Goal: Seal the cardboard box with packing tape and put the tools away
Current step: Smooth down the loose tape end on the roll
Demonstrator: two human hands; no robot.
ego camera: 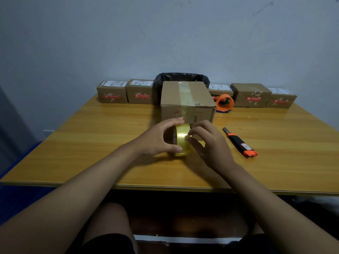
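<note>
Pale blue wall backs a glossy yellow wood-grain table (91,143) where a brown cardboard box (187,101) stands mid-table, clear tape running over its top and down its front. Just before it, the left hand (157,138) grips an upright roll of yellowish packing tape (182,139), while the right hand (209,142) pinches its surface with closed fingers (192,132); an orange-and-black utility knife (240,143) lies nearby.

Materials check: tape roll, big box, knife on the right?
Tape roll: clear yellowish plastic film, glossy, with a bright glare band. Cardboard box: matte brown corrugated-looking card, shiny clear tape strip over the top seam. Utility knife: black and orange body, probably plastic; greyish tip, possibly metal.
</note>
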